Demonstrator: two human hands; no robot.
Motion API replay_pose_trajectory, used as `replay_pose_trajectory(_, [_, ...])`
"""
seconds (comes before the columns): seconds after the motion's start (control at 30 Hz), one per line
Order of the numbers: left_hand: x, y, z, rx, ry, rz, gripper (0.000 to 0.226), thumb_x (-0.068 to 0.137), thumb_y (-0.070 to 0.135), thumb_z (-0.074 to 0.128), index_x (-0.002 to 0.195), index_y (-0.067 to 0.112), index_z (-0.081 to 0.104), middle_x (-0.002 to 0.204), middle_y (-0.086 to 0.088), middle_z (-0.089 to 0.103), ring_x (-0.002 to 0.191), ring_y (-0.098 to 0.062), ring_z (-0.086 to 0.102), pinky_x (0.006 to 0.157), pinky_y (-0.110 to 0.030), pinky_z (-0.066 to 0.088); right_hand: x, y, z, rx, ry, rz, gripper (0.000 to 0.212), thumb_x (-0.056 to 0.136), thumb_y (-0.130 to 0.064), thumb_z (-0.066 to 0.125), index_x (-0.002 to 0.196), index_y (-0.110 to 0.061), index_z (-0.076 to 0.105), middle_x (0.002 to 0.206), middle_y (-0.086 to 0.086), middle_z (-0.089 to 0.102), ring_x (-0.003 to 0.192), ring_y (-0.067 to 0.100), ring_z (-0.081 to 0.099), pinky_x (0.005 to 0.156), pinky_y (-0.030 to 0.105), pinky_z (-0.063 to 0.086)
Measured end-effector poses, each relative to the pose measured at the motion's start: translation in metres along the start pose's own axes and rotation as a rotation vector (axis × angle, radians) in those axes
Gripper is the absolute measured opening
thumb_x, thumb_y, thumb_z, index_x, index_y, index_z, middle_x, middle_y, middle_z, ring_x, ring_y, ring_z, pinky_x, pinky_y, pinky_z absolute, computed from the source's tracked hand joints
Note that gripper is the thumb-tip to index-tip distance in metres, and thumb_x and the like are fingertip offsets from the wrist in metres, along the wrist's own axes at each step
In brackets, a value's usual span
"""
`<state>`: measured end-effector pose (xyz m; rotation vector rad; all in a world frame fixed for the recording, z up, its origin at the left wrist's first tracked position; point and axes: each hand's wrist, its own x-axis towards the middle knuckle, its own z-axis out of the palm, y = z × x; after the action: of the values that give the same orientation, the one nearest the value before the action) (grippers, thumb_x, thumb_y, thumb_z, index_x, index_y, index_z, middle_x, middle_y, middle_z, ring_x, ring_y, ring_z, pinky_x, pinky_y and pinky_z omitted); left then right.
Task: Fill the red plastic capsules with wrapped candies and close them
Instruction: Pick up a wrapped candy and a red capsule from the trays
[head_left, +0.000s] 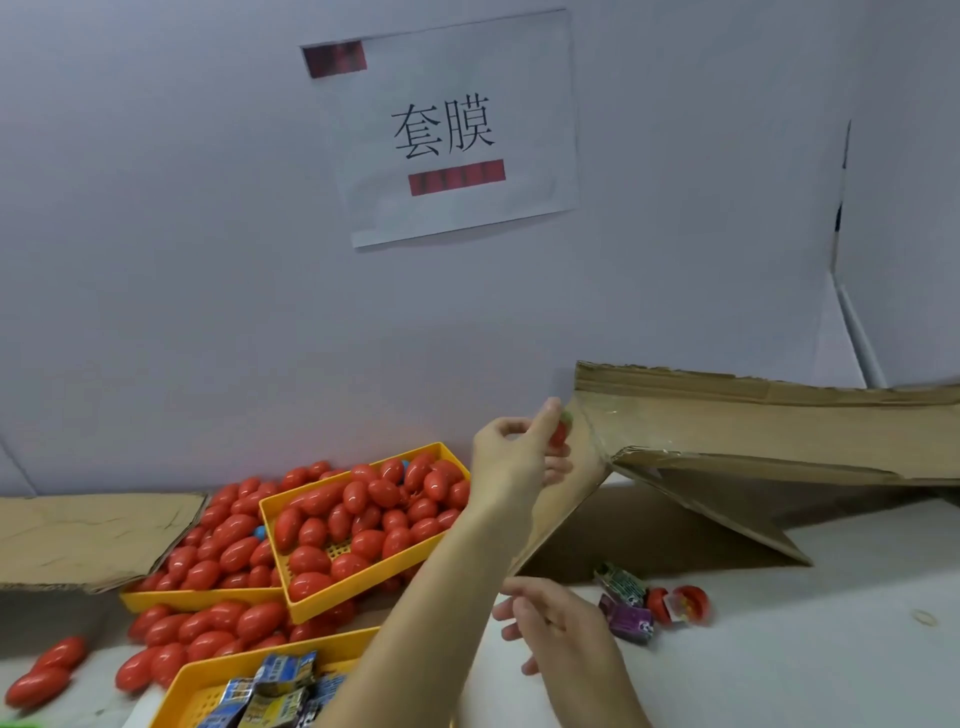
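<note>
L hand (519, 457) pinches a red capsule (559, 435) up by the cardboard box (727, 415) flap, prob. to drop it in as done, while R hand (550, 623) hovers relaxed & empty nr loose candies (626, 603) on the table.

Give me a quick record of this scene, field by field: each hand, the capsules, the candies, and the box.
left hand: raised, pinching a red capsule at the cardboard box edge
right hand: open, hovering over the table, holding nothing
closed capsules: heaped in the yellow tray and around it
open capsule: on the table beside two wrapped candies
more candies: in the near tray
</note>
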<state>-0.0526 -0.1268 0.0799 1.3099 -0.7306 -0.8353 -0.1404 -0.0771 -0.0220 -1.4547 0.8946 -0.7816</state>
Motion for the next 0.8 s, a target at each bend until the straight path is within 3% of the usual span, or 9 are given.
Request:
replay_pose_trajectory(0.1, [0.015,0.01,0.034,0.137,-0.163,-0.01,0.052,0.086,0.046,0.066,0.119,0.006,0.059,0.1,-0.009,0.069,0.071,-0.015,0.071,0.068,-0.02,0.059,-0.002,-0.001,0.0,-0.086,-0.003,-0.017,0.025,0.098,-0.023,0.052,0.087,-0.045,0.058,0.079,-0.026,0.068,0.082,-0.005,0.065,0.079,0.023,0.057])
replay_pose_trajectory(0.17, [0.016,0.008,0.044,0.172,-0.194,0.005,0.054,0.091,0.042,0.063,0.131,0.007,0.056,0.102,-0.005,0.068,0.072,-0.012,0.072,0.066,-0.016,0.057,-0.004,-0.004,-0.002,-0.098,0.01,-0.022,0.024,0.097,-0.023,0.052,0.088,-0.045,0.058,0.079,-0.028,0.068,0.082,-0.009,0.063,0.083,0.027,0.057])
replay_pose_trajectory(0.23, [0.013,0.002,0.041,0.146,-0.131,0.043,0.04,0.095,0.031,0.062,0.128,0.009,0.06,0.091,0.0,0.068,0.065,-0.007,0.069,0.06,-0.014,0.056,-0.005,-0.006,-0.004,-0.102,0.014,-0.034,0.024,0.097,-0.022,0.051,0.088,-0.043,0.059,0.079,-0.026,0.069,0.082,-0.011,0.063,0.082,0.029,0.057])
replay_pose_trajectory(0.33, [0.002,-0.011,0.017,0.272,0.043,0.2,0.011,0.097,0.02,0.06,0.097,0.019,0.071,0.082,0.005,0.071,0.068,-0.004,0.068,0.06,-0.017,0.054,-0.006,-0.008,-0.003,-0.092,0.015,-0.022,0.021,0.098,-0.023,0.053,0.091,-0.041,0.062,0.084,-0.018,0.07,0.086,0.002,0.066,0.084,0.032,0.057])
replay_pose_trajectory(0.47, [-0.016,-0.041,-0.045,0.627,0.136,0.353,0.029,0.097,0.02,0.056,0.07,0.021,0.068,0.068,0.006,0.067,0.067,-0.009,0.063,0.065,-0.031,0.056,-0.007,-0.005,0.0,-0.119,0.003,0.053,0.03,0.096,-0.01,0.054,0.089,-0.035,0.069,0.078,-0.013,0.072,0.084,0.008,0.067,0.088,0.033,0.056])
replay_pose_trajectory(0.57, [-0.028,-0.056,-0.099,0.824,0.212,0.472,0.034,0.098,0.025,0.057,0.065,0.021,0.064,0.056,0.004,0.059,0.055,-0.01,0.056,0.048,-0.023,0.045,-0.009,-0.004,0.0,-0.152,-0.032,0.058,0.03,0.096,-0.009,0.053,0.092,-0.034,0.069,0.081,-0.011,0.073,0.08,0.006,0.068,0.084,0.029,0.056])
replay_pose_trajectory(0.63, [-0.032,-0.055,-0.132,0.893,0.282,0.516,0.035,0.096,0.025,0.059,0.061,0.024,0.059,0.051,0.007,0.054,0.05,-0.009,0.052,0.046,-0.021,0.039,-0.008,-0.002,0.001,-0.17,-0.039,0.044,0.029,0.095,-0.009,0.053,0.09,-0.032,0.07,0.079,-0.01,0.074,0.077,0.007,0.069,0.08,0.025,0.056])
replay_pose_trajectory(0.7, [-0.03,-0.049,-0.16,0.947,0.376,0.533,0.033,0.093,0.024,0.063,0.061,0.022,0.057,0.052,0.008,0.054,0.049,-0.011,0.051,0.046,-0.025,0.041,-0.008,-0.001,0.001,-0.187,-0.05,0.033,0.028,0.095,-0.008,0.053,0.09,-0.03,0.07,0.077,-0.01,0.074,0.075,0.006,0.069,0.076,0.022,0.053])
replay_pose_trajectory(0.8, [-0.018,-0.033,-0.184,1.039,0.471,0.516,0.015,0.09,0.017,0.067,0.075,0.017,0.062,0.07,0.006,0.061,0.066,-0.01,0.058,0.058,-0.029,0.051,-0.007,-0.001,0.002,-0.196,-0.072,0.04,0.027,0.095,-0.007,0.053,0.091,-0.029,0.07,0.076,-0.008,0.074,0.075,0.008,0.069,0.076,0.022,0.053])
